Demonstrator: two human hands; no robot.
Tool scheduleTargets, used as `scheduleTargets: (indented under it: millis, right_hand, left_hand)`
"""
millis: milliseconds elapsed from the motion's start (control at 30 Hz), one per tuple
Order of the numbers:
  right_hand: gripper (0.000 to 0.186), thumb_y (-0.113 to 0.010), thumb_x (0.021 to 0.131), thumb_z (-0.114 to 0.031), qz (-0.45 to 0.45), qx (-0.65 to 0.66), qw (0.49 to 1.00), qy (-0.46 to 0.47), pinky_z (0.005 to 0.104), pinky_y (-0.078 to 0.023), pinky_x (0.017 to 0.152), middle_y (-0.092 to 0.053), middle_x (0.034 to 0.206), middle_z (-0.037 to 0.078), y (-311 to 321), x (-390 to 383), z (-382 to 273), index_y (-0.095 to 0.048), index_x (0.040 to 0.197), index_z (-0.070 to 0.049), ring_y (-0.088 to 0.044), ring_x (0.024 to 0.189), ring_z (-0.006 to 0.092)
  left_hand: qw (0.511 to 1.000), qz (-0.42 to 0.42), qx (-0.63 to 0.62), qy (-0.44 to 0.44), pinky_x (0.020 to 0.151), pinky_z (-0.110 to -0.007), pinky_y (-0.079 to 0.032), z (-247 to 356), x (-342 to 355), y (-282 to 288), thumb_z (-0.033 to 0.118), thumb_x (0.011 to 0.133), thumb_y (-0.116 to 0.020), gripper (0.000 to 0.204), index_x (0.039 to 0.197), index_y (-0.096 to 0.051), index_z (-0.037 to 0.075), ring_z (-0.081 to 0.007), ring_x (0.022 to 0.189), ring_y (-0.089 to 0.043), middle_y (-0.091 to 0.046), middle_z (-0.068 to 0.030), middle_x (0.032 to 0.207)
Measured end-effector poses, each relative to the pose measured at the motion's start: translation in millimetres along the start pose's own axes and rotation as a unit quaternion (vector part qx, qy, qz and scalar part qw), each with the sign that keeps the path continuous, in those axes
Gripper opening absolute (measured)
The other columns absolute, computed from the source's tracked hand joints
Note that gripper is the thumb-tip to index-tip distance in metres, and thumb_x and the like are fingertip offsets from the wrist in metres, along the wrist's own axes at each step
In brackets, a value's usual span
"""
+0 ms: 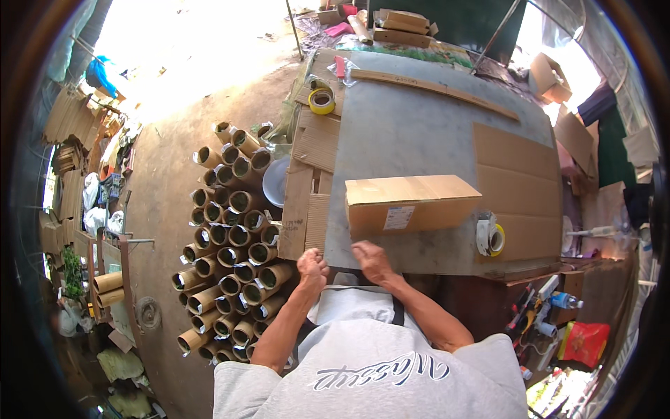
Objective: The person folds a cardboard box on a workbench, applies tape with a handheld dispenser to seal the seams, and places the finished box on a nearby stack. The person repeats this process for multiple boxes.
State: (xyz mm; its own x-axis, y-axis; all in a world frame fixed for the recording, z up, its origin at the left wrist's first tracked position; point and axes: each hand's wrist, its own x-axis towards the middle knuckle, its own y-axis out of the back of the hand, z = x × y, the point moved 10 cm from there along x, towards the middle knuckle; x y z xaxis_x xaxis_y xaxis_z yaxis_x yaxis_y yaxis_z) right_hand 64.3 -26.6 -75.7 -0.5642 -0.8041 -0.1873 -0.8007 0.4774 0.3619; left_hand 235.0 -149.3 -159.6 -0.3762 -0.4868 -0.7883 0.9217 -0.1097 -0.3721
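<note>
- Your left hand (313, 269) is at the table's near edge, toward its left corner; its fingers are bent inward, but whether they grip anything I cannot tell.
- Your right hand (373, 262) is over that edge, near the cardboard box (415, 202); its fingers are curled, how tightly and around what I cannot tell.
- The closed box sits on the table (412, 140), nearer your edge than the far one.
- A tape roll (496, 241) lies toward the near right corner.

Grey short-sleeved shirt (377, 346) with dark, looping lettering (380, 371)
</note>
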Motion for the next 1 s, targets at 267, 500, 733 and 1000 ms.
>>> scheduleTargets:
  millis: [267,500,733,1000]
  right_hand:
    - [0.020,-0.060,0.101,-0.009,0.199,0.139,0.957,-0.156,0.0310,-0.059,0.074,-0.076,0.086,0.009,130,-9,109,-0.075,0.095,0.004,-0.072,0.077,0.0167]
    - [0.030,-0.053,0.080,-0.002,0.113,0.056,0.987,-0.098,0.0337,-0.059,0.084,-0.079,0.089,0.011,133,17,65,-0.079,0.095,0.002,-0.074,0.087,0.0207]
    - [0.018,-0.065,0.081,-0.005,0.131,0.161,0.978,-0.026,0.0366,-0.061,0.083,-0.080,0.091,0.012,110,51,135,-0.081,0.089,-0.003,-0.076,0.086,0.0217]
    - [0.015,-0.062,0.086,-0.008,0.362,0.018,0.928,-0.088,0.0403,-0.059,0.071,-0.075,0.082,0.016,232,-66,209,-0.076,0.089,-0.003,-0.075,0.079,0.0291]
  left_hand:
    - [0.914,0.107,0.241,-0.309,0.059,-0.034,-0.041,246,189,83,0.044,0.112,-0.046,0.040,0.092,-0.056,0.011,-0.0153,0.066,-0.052,-0.055,-0.0002,0.078]
    - [0.732,0.225,0.521,-0.378,0.111,-0.047,-0.046,319,193,-36,0.039,0.098,-0.070,0.064,0.146,-0.056,-0.001,-0.0407,0.132,-0.060,-0.063,-0.0265,0.142]
    - [0.545,-0.368,0.661,-0.360,0.108,-0.045,-0.049,44,-41,-358,0.016,0.097,-0.072,0.046,0.140,-0.063,0.002,-0.0372,0.128,-0.063,-0.067,-0.0202,0.137]
    - [0.332,-0.332,0.791,-0.392,0.103,-0.053,-0.050,-85,-25,-418,0.023,0.089,-0.077,0.064,0.143,-0.054,-0.005,-0.0466,0.123,-0.061,-0.062,-0.0306,0.137]
